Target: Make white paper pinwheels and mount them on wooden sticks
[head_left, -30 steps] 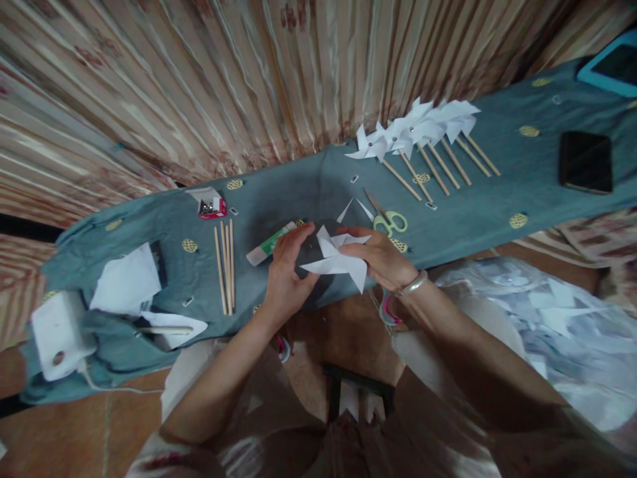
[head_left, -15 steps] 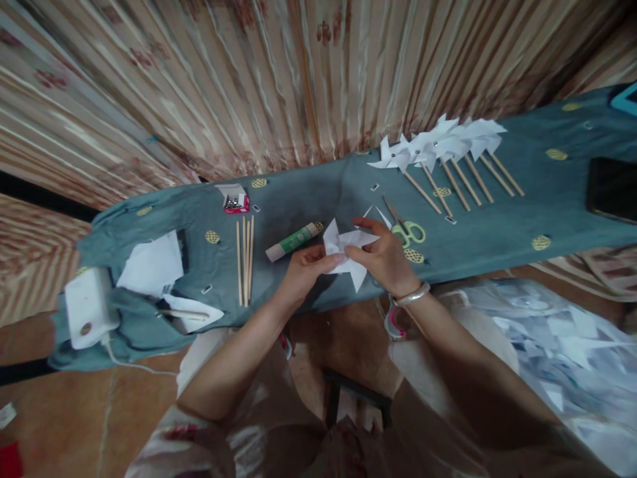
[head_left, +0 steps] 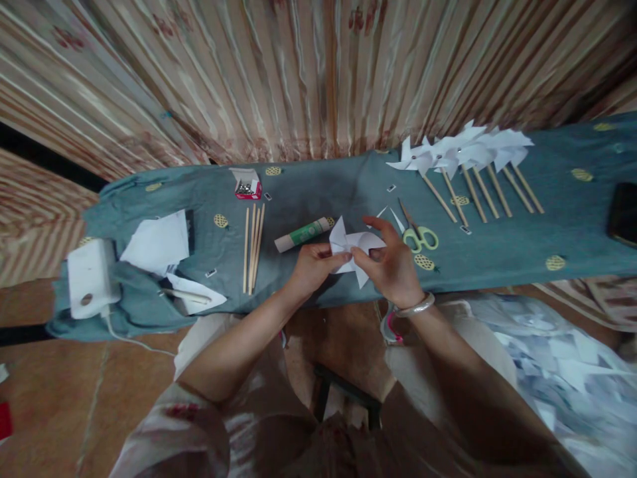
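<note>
White paper pinwheel (head_left: 365,240), stickless, held just above the near edge of the blue-green tablecloth (head_left: 338,186), between both hands. Left hand (head_left: 313,269) closed on its left side in a pinch, thumb on top, fingertips hidden beneath the paper. Right hand (head_left: 398,269) gripping from the other side, thumb pressed near the centre where the folded points meet, index finger stretched out beyond the paper; silver bracelet (head_left: 417,307) around the wrist. Just beyond the left hand, lying aslant, a glue stick (head_left: 302,234) with a green label. Near the right hand, scissors (head_left: 421,239) with pale green handles and, beside the blades, thin white paper slivers (head_left: 397,219). Farther right, a row of overlapping pinwheels (head_left: 472,149) on seven wooden sticks. To the left, four loose sticks (head_left: 253,249) side by side, an open red box (head_left: 247,189) of small metal pieces behind them, and white sheets (head_left: 156,242) well apart from the hands.
</note>
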Demonstrator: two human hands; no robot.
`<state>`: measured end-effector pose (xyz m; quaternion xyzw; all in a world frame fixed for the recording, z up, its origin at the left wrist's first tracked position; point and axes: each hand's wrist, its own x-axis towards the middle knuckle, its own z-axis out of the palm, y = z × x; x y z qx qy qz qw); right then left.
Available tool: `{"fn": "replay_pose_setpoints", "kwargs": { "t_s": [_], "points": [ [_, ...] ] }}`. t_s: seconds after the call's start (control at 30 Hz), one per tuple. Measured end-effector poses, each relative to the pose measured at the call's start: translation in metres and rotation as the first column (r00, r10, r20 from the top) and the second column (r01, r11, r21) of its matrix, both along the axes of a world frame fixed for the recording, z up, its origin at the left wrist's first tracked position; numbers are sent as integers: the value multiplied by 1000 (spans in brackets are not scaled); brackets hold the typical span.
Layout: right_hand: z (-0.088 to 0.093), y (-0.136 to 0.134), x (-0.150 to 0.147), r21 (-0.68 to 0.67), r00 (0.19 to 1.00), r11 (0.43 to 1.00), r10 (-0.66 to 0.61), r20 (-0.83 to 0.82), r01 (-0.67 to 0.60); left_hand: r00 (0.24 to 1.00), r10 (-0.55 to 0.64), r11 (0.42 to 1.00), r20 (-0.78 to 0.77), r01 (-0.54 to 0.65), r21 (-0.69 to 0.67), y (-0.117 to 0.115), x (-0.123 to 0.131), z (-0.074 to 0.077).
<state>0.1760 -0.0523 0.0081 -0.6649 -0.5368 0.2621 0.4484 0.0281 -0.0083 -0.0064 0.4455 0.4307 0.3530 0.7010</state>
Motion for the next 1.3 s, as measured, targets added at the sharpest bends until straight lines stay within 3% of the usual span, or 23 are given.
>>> {"fn": "replay_pose_setpoints", "kwargs": {
  "t_s": [0.2, 0.57, 0.7, 0.9, 1.3],
  "points": [
    [-5, -1, 2, 77, 998, 996, 40, 39, -43, 1000, 28, 1000, -1, -28, -14, -1, 0, -1],
    [-3, -4, 0, 70, 996, 995, 62, 67, -67, 999, 43, 999, 31, -43, 3, -2, 0, 0],
    [1, -3, -1, 39, 998, 998, 57, -21, -56, 999, 34, 999, 21, -34, 7, -1, -1, 1],
    [6, 0, 0, -79, 957, 994, 46, -286, -71, 998, 61, 998, 32, -61, 5, 0, -2, 6],
    [13, 5, 2, -92, 880, 989, 59, -472, -116, 989, 132, 990, 66, -128, -63, 1, -3, 12]
  ]
}}
